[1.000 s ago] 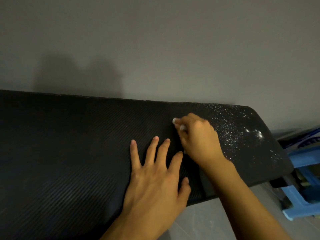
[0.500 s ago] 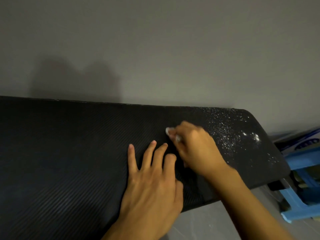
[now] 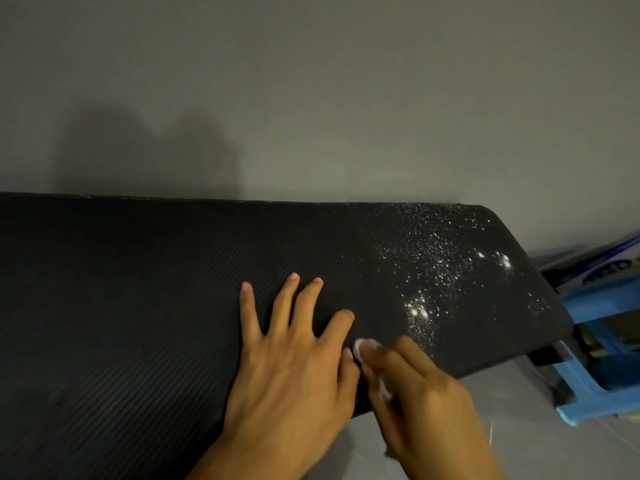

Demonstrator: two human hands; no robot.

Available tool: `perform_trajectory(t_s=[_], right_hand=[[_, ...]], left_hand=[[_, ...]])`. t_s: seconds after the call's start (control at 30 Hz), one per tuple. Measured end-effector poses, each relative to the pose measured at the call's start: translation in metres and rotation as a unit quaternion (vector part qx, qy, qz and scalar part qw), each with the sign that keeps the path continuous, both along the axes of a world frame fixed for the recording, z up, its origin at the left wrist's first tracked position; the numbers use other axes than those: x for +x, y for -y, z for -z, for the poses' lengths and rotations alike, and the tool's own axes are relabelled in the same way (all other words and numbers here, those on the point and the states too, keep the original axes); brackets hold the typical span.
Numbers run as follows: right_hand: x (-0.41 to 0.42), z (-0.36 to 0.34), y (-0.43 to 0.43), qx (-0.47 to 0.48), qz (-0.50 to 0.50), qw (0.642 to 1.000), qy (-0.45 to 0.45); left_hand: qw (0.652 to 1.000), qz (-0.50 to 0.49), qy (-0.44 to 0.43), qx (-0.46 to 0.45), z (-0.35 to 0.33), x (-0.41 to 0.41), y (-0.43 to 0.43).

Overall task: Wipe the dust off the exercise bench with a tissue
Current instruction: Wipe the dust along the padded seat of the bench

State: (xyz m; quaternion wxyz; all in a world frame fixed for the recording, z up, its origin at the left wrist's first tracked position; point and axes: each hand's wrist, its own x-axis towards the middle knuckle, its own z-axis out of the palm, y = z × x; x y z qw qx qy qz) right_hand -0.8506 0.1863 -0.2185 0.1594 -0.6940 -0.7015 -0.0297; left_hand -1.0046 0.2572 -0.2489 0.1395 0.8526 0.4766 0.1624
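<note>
Left hand (image 3: pixel 291 351): flat, palm down on the black exercise bench (image 3: pixel 138 289). Fingers straight and spread wide, tips pointing toward the wall (image 3: pixel 311 98). Thumb tucked along the hand's right edge. It grips nothing. Forearm enters from the bottom edge.

Right hand (image 3: pixel 419 393): at the bench's near edge, just right of the left thumb and almost touching it. Fingers curled around a wad of white tissue (image 3: pixel 367 348), which shows at the fingertips and again between the fingers lower down. Wrist angled up-left and the hand is blurred. Tissue is pressed on the pad just below the left index fingertip.

Dust (image 3: pixel 433 271): white specks scattered beyond and right of the right fingertips, out to the bench's rounded end. The pad under and left of the left fingers looks dark and free of specks.

Blue stool (image 3: pixel 606 358) stands past the bench end, well right of both hands.
</note>
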Motion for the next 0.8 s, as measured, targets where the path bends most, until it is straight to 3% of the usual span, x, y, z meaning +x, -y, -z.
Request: perform_trajectory(t_s=[0.23, 0.43, 0.57, 0.67, 0.8], right_hand=[[0.031, -0.007, -0.003, -0.015, 0.097, 0.994, 0.036], [0.029, 0.002, 0.032, 0.011, 0.03, 0.999, -0.007], [0.041, -0.005, 0.025, -0.005, 0.07, 0.997, 0.036], [0.037, -0.001, 0.001, 0.003, 0.088, 0.996, 0.016], [0.019, 0.004, 0.012, -0.005, -0.002, 1.0, -0.028]], left_hand=[[0.999, 0.006, -0.032, 0.015, 0.002, 0.004, 0.0], [0.997, 0.047, -0.045, 0.038, 0.004, 0.006, 0.002], [0.996, 0.059, -0.054, 0.043, 0.003, 0.01, 0.002], [0.996, 0.055, -0.069, 0.032, 0.001, 0.015, 0.002], [0.995, 0.054, -0.085, 0.027, 0.0, 0.021, 0.0]])
